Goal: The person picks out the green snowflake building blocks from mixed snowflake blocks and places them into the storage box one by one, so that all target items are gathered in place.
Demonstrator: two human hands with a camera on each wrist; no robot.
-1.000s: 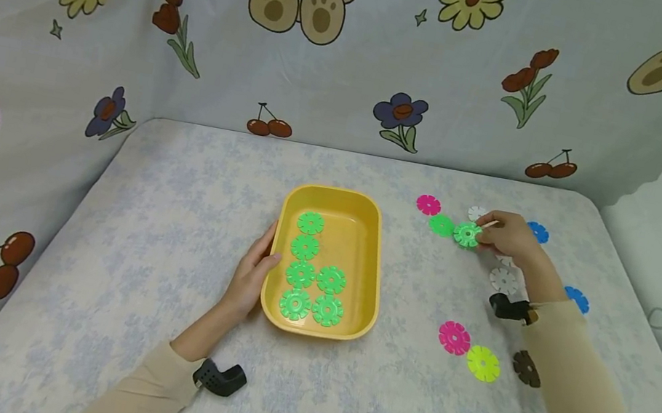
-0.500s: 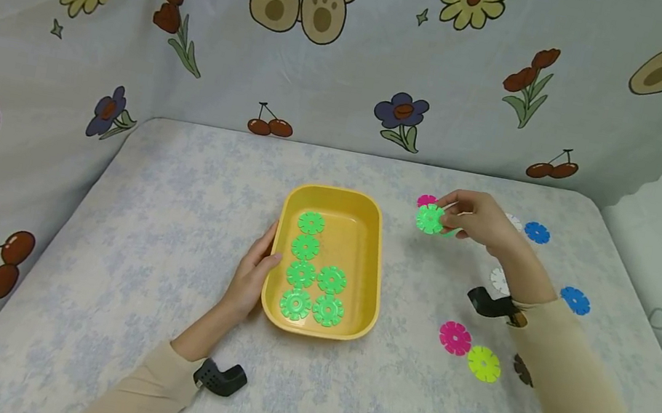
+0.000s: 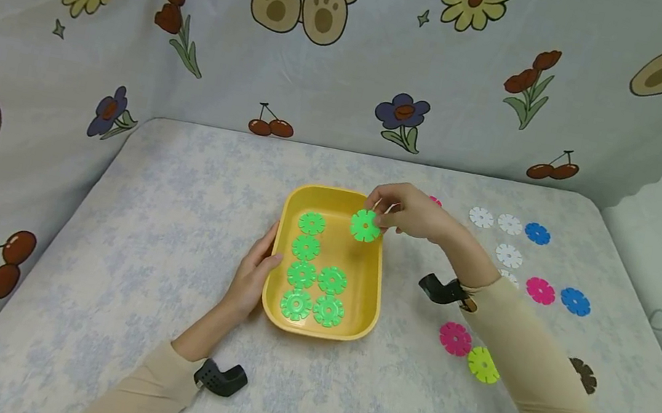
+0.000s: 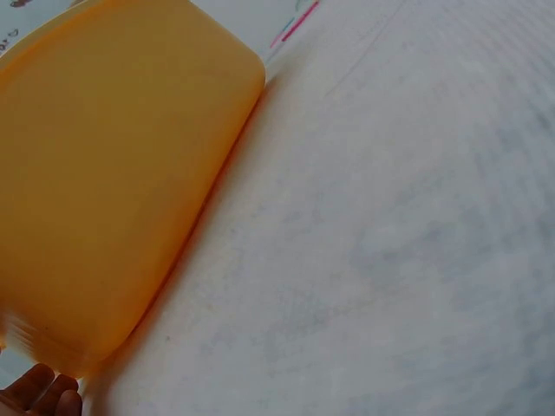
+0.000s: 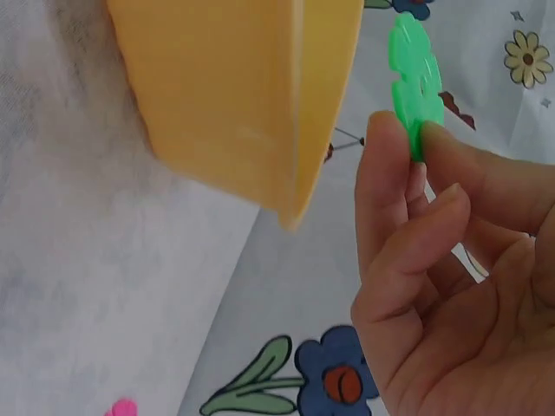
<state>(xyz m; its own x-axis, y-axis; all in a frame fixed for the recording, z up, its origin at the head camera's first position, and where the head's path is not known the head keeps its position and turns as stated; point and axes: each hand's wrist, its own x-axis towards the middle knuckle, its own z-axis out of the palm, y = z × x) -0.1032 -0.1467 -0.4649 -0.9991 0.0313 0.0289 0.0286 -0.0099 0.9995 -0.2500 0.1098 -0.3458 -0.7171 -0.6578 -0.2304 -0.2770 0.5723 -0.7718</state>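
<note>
My right hand [image 3: 406,211] pinches a green notched plastic disc [image 3: 365,226] between thumb and fingertips, above the far right corner of the yellow tray [image 3: 376,281]. In the right wrist view the disc [image 5: 416,82] stands nearly on edge, higher than the tray's rim. Several matching green discs [image 3: 307,247] lie flat in the tray, a column on the left and two beside it near the front. My left hand [image 3: 251,274] grips the tray's left side, its thumb over the rim. The left wrist view shows fingertips [image 4: 43,392] by the tray's outer wall [image 4: 121,173].
Right of the tray lie loose notched discs: several white [image 3: 508,255], blue [image 3: 576,301], pink [image 3: 455,338], yellow [image 3: 483,365] and brown [image 3: 584,375]. The right forearm [image 3: 544,392] passes over this area. A printed curtain [image 3: 338,90] hangs behind the table's far edge.
My right hand has carried the green disc left from among the loose discs to the tray, uncovering white and pink discs. The left hand and tray have stayed put.
</note>
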